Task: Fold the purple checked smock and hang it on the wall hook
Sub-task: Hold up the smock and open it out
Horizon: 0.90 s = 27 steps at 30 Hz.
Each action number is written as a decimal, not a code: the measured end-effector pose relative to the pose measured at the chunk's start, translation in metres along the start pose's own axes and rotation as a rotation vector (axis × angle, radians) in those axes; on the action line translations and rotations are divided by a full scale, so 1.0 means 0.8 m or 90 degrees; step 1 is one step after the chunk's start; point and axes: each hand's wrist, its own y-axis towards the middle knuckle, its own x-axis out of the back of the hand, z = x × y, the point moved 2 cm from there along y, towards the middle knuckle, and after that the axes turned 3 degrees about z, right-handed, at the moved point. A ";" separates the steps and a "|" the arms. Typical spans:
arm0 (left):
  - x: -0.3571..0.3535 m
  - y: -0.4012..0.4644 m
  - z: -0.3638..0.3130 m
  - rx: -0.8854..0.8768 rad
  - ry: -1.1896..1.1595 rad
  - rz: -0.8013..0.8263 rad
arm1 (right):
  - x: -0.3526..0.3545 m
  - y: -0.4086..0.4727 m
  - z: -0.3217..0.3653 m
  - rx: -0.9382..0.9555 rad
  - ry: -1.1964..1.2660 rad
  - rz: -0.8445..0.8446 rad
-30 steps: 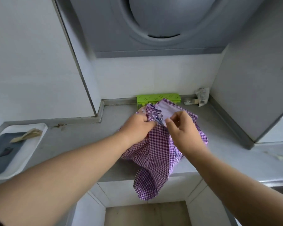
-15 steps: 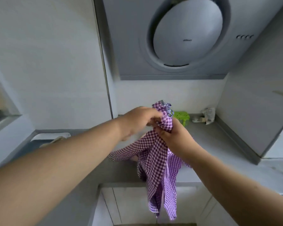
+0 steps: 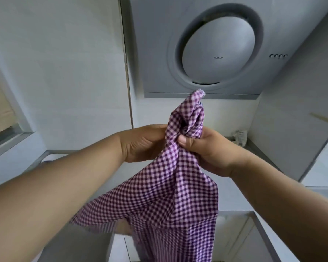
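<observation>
Both hands hold the smock (image 3: 170, 182) up in the air, clear of the surface (image 3: 284, 231) below. Right hand (image 3: 206, 148) has its fingers (image 3: 186, 142) curled tight round the bunched top, thumb pressed on the cloth; a short tuft sticks up above the fingers. Left hand (image 3: 142, 144) is just beside it w/ fingers reaching behind the cloth – looks like they grip it, but the tips are hidden. Rest of the smock hangs loose below the fingers, one part trailing out to the left. Judged from this, the folding is rough at best & the hanging isn't done; no hook in view. To do it well: keep the right grip firm, use the left to find the neck loop in the tuft above the fingers – then gather the trailing part so it doesn't drag.
</observation>
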 end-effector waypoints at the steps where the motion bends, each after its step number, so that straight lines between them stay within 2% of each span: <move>1: -0.005 0.000 -0.003 0.003 0.017 -0.014 | 0.002 -0.002 0.005 0.004 0.003 -0.001; 4: -0.022 0.003 -0.010 0.051 0.138 -0.046 | 0.013 -0.016 0.019 0.003 -0.007 -0.026; 9: -0.047 0.007 -0.025 0.104 0.308 -0.175 | 0.032 -0.041 0.028 -0.018 -0.003 -0.029; 13: -0.069 0.014 -0.030 0.130 0.366 -0.186 | 0.063 -0.086 0.034 -0.097 0.025 -0.041; 15: -0.074 0.019 -0.031 0.132 0.412 -0.218 | 0.082 -0.104 0.024 -0.145 -0.021 -0.044; 20: -0.091 0.030 -0.015 0.193 0.385 -0.280 | 0.145 -0.153 -0.023 -0.249 -0.096 -0.029; 27: -0.101 0.028 0.016 0.235 0.305 -0.373 | 0.226 -0.200 -0.079 -0.345 -0.338 -0.137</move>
